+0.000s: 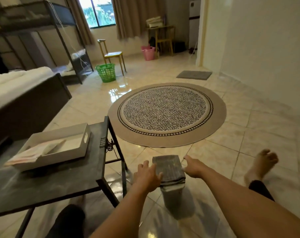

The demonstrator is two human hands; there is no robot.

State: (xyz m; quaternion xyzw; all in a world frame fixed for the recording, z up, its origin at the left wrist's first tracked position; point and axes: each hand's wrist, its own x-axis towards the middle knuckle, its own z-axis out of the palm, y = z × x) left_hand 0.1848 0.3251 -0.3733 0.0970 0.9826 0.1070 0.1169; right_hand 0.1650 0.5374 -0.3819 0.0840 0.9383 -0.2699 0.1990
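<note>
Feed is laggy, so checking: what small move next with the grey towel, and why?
Probably swing the towel left, toward the tray on the table. The left hand and right hand carry it folded above the floor; the tray already holds a folded cloth.

We are looking at a dark table and a tiled floor, each carrying its own load.

The dark table (63, 184) is bearing a white tray (60, 159), with a striped cloth (30, 153) hanging over its rim. The tiled floor (249, 134) is carrying a round patterned rug (166, 114), a grey mat (194, 75), a green basket (106, 72), a pink basket (148, 52) and a yellow chair (113, 54).
</note>
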